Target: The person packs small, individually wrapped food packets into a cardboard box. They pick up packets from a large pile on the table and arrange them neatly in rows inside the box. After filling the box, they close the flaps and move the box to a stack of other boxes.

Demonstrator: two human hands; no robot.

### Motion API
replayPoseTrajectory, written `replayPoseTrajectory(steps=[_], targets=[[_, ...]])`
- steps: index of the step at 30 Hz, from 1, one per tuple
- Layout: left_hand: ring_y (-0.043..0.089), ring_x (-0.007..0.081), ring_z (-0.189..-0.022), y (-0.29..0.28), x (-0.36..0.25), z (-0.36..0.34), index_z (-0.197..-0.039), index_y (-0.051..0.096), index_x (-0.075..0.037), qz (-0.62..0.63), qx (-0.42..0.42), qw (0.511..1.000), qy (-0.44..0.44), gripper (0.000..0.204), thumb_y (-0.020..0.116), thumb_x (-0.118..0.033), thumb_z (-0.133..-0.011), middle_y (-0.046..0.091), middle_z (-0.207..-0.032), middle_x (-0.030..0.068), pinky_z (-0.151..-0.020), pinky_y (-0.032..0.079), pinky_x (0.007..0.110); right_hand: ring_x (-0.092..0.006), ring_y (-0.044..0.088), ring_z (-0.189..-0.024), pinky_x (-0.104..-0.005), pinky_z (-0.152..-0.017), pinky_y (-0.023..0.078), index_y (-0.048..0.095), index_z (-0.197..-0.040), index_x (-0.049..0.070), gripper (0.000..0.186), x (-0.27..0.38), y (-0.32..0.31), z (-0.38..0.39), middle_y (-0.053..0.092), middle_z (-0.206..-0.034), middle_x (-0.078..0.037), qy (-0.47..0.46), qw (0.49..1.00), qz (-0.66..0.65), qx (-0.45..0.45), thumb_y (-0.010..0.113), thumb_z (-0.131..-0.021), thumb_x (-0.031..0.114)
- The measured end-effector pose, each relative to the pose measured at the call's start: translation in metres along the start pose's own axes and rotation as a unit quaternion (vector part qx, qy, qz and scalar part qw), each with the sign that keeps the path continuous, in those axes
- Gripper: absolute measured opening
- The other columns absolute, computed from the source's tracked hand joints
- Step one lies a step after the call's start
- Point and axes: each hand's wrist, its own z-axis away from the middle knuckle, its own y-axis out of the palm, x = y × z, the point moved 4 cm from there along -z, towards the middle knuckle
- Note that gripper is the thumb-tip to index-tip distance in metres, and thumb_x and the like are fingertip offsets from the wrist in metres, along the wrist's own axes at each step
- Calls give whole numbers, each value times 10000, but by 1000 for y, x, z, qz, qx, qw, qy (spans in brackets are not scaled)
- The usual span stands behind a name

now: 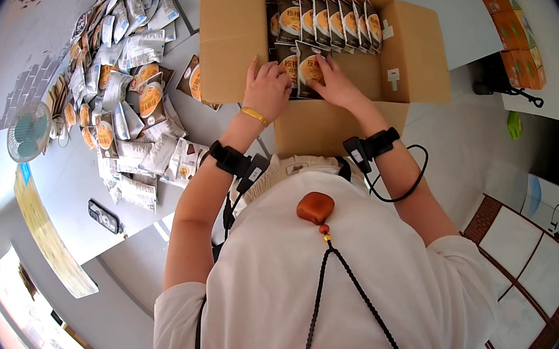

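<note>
An open cardboard box (pixel 415 53) holds an upright row of several brown snack packets (pixel 320 23) with orange round labels along its back, and more packets (pixel 291 68) in a front row at its left. My left hand (pixel 265 89) reaches over the box's left front corner, bent fingers on the edge of a front packet. My right hand (pixel 338 85) grips the packet (pixel 309 66) just right of that one, with thumb and fingers at its lower part and side. The front right part of the box shows bare cardboard.
A large pile of loose packets (pixel 145 163) covers the table (pixel 70 200) to the left, near a small fan (pixel 29 132) and a phone (pixel 105 217). Stacked orange cartons (pixel 509 28) and a black object (pixel 492 84) stand at the right. Framed white panels (pixel 535 268) lie lower right.
</note>
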Motion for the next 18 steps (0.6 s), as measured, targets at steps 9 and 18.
replayPoseTrajectory(steps=[9,18], targets=[[576,202,-748,-99,91,98,-902,540,-36,158,-147,936,-277,108,537,-59,-797,561,-876,78,-623,466,272,-360,287,-1222,-366,-979,308,165,-1336,19,810,-2,-2,-8,169,-1367,-234,10,996,-63,60,583,-761,408],[541,277,-893,-74,117,245,-1009,477,-104,-35,59,884,-462,385,645,-275,-708,553,-940,79,-728,430,376,-295,275,-1248,-340,-1000,272,283,-1322,116,680,-15,-11,-3,251,-1359,-177,-103,980,-164,52,641,-748,184]])
